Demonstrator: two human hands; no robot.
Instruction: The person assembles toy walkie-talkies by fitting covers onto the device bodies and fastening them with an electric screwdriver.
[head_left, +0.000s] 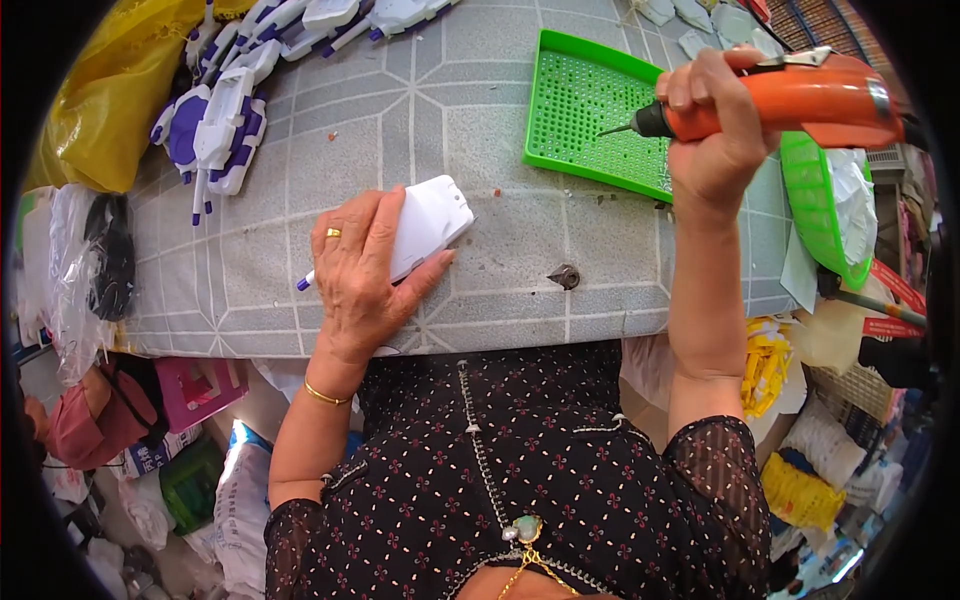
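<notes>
My left hand point(365, 265) is closed over a white plastic casing point(436, 218), pressing it against the table with the thumb along its near side. A thin stem with a purple tip point(306, 281) pokes out from under that hand. Up at the right, my right hand point(718, 125) wraps around an orange electric screwdriver point(820, 98). Its thin bit point(616, 130) points left, above a green perforated tray point(600, 180). Small screws point(664, 177) lie in the tray's near right corner, partly behind my wrist.
White and purple plastic assemblies point(215, 125) pile up at the far left beside a yellow bag point(110, 100). A green basket point(815, 200) with white contents stands at the right. A small dark metal piece point(566, 276) lies near the front edge. Another person's sleeve point(95, 425) shows lower left.
</notes>
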